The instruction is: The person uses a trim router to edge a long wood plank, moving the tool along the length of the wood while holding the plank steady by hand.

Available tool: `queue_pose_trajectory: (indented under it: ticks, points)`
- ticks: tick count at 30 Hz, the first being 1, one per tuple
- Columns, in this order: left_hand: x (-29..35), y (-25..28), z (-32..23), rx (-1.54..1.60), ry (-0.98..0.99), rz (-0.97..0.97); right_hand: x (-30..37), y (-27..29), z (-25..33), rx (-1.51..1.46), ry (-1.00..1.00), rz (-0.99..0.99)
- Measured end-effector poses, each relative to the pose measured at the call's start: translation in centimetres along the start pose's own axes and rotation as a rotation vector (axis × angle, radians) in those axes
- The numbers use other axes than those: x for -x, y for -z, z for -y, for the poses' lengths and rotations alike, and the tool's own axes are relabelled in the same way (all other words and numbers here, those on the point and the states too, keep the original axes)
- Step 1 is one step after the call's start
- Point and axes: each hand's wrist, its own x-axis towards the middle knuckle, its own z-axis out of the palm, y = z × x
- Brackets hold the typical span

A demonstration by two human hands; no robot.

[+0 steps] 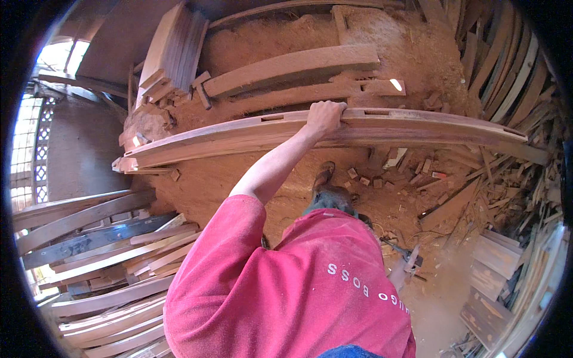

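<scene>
A long wooden beam (239, 132) with rectangular slots cut in its upper edge stretches across in front of me. My left hand (326, 116) is closed over that edge, its fingers curled round the far side. Low on the right, beside my red shirt, part of my right hand (412, 258) shows blurred, close to a dark, thin-ended tool or part (394, 246). Its grip is too unclear to make out. Just beyond the beam lie a curved board (292, 68) and a slotted plank (382, 88), and a hammer-like tool (203, 94) rests at the curved board's left end.
Stacked boards (170, 51) stand at the far left, and curved timbers (113, 304) are piled near left. More timbers (513, 65) lean at the far right. Offcuts (427, 170) litter the sawdust-covered floor (203, 185) by my foot (324, 173). Short boards (492, 268) lie near right.
</scene>
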Motion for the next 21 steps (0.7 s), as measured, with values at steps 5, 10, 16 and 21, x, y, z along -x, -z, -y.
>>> queue_pose_trajectory:
  ticks: [5,10,16,21]
  points:
    - [-1.2,-2.1,0.7,0.056,0.025,0.058,-0.6,0.2,1.7,0.016,-0.025,0.01]
    - [-1.2,-0.9,1.5,0.125,0.013,0.085,-1.1,-0.4,4.0,0.021,-0.021,0.027]
    - [1.1,1.4,6.5,0.016,-0.015,0.134,-1.7,-2.0,6.6,0.005,-0.004,0.055]
    - [1.2,-0.8,7.6,-0.018,-0.008,0.313,-2.3,-3.0,7.6,-0.015,0.017,0.068]
